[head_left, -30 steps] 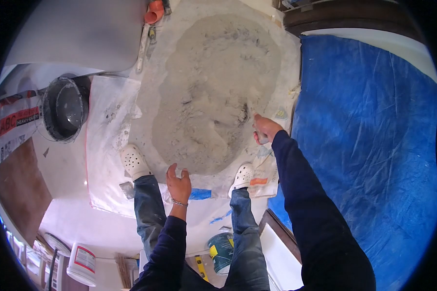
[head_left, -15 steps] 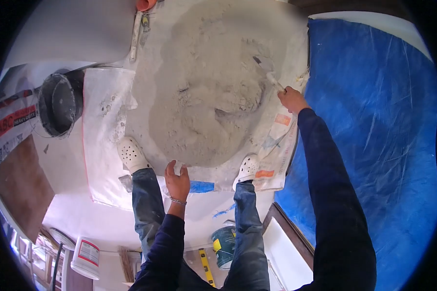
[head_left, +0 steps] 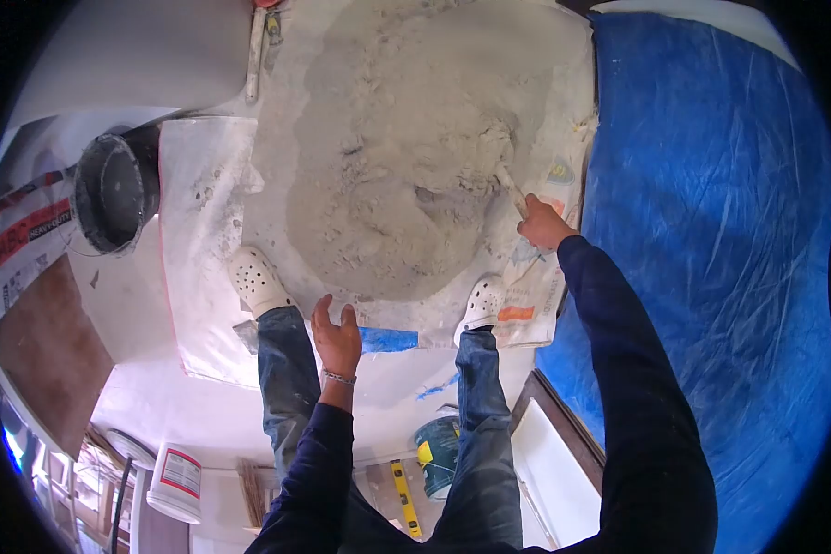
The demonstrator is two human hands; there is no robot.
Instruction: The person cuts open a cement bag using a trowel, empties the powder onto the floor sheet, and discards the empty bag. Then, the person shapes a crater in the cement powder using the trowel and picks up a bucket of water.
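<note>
My right hand (head_left: 545, 222) is wrapped round the pale handle of a trowel (head_left: 509, 183), whose blade is sunk out of sight in the right side of a grey mortar heap (head_left: 388, 222). The heap is wet and lumpy, with a hollow near its middle. It lies spread on a whitish sheet (head_left: 203, 185). My left hand (head_left: 337, 340) hangs below the heap's near edge, thumb and fingers apart, holding nothing. A bracelet circles that wrist.
A black bucket (head_left: 113, 194) stands at the left beside a printed bag (head_left: 32, 231). A blue tarp (head_left: 702, 231) covers the right. My white clogs (head_left: 257, 280) flank the near edge. Behind are a green bucket (head_left: 439, 457), a yellow level (head_left: 405, 499) and a white bucket (head_left: 175, 483).
My right hand swung the trowel out to the right, then back down into the mortar, where the blade is now hidden. My left hand keeps its open pose. The view has shifted.
</note>
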